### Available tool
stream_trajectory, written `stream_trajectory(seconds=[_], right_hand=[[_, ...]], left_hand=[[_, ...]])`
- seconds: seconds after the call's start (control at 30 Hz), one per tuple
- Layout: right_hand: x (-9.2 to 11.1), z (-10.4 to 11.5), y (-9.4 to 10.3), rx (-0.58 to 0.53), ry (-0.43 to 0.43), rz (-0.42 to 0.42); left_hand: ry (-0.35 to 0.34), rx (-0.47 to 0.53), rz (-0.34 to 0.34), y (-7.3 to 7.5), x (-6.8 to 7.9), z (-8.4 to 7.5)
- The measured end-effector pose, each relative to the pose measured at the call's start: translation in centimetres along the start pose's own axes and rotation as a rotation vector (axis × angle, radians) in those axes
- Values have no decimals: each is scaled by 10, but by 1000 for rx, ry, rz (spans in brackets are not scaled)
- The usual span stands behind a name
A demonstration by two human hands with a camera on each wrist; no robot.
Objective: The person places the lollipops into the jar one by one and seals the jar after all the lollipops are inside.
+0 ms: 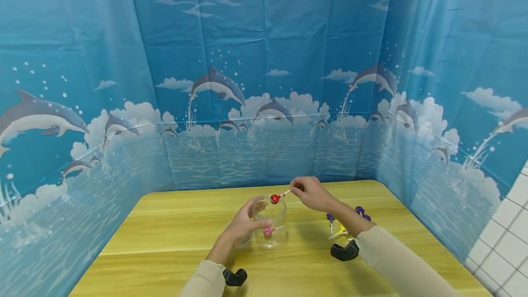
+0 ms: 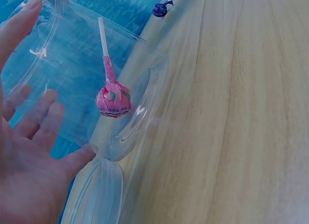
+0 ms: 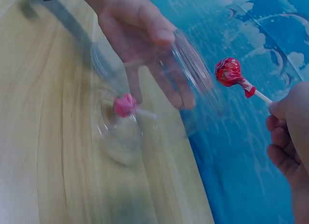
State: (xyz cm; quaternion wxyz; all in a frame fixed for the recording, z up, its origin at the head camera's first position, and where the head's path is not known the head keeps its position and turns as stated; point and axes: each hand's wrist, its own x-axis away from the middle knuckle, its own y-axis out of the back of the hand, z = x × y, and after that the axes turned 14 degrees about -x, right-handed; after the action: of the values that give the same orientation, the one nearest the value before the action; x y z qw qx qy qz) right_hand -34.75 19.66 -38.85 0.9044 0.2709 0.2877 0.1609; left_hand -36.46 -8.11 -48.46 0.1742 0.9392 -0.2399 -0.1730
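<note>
A clear plastic jar [image 1: 270, 238] stands on the yellow wood-grain table [image 1: 165, 223], its mouth upward. My left hand [image 1: 241, 226] grips it from the left side, thumb in front and fingers behind. Inside the jar lies a pink-wrapped lollipop [image 2: 113, 99], its white stick leaning against the wall. Over the jar's mouth, my right hand [image 1: 310, 192] pinches the white stick of a red-wrapped lollipop [image 3: 229, 72], candy end toward the rim. Beside the jar's base, partly behind the left hand, is a clear round lid-like piece [image 2: 99, 192].
Several purple lollipops [image 1: 360, 210] and a yellow lollipop [image 1: 341, 229] lie on the table to the right, partly hidden by the right forearm. A blue dolphin-print curtain [image 1: 264, 77] hangs behind the table's far edge. White tiles [image 1: 505, 230] show at right.
</note>
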Motion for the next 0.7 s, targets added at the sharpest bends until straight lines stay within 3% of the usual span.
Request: stream_trajectory(seconds=[0.23, 0.47, 0.7], right_hand=[[-24, 11, -34, 71, 112, 109], [-37, 13, -58, 101, 133, 173], [-44, 14, -74, 128, 200, 319]], left_hand=[[2, -3, 5, 0, 3, 0], [0, 5, 5, 1, 3, 2], [-17, 5, 23, 2, 3, 1]])
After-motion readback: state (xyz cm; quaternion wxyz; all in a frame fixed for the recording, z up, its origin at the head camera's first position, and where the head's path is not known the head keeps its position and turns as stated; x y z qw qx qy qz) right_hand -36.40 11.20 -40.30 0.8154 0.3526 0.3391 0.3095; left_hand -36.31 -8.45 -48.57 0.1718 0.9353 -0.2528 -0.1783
